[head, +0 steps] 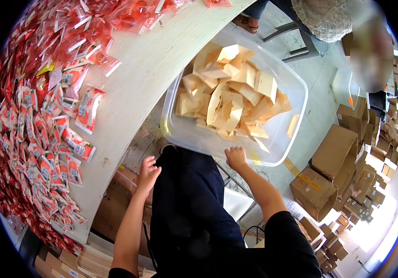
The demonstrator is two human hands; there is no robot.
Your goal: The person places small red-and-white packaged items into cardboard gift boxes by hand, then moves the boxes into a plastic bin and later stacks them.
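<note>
My right hand (236,158) has its fingers curled at the near rim of a translucent plastic storage bin (291,144), and it seems to hold that rim. Folded cream paperboard boxes (225,109) lie in a loose heap inside the bin. Near the table's edge, my left hand (148,173) hangs beside my knee with its fingers apart and nothing in them. On the white table (136,80) to the left lie many small red-and-white wrapped packets (89,109). Clear packets with red contents (132,15) are piled farther up.
A seated person in a pale textured top (322,19) is beyond the bin, by a dark chair frame (298,52). Brown cartons (313,191) are stacked along the right. Under the table stands another carton (112,212). Red foil packets (14,198) cover the table's far left.
</note>
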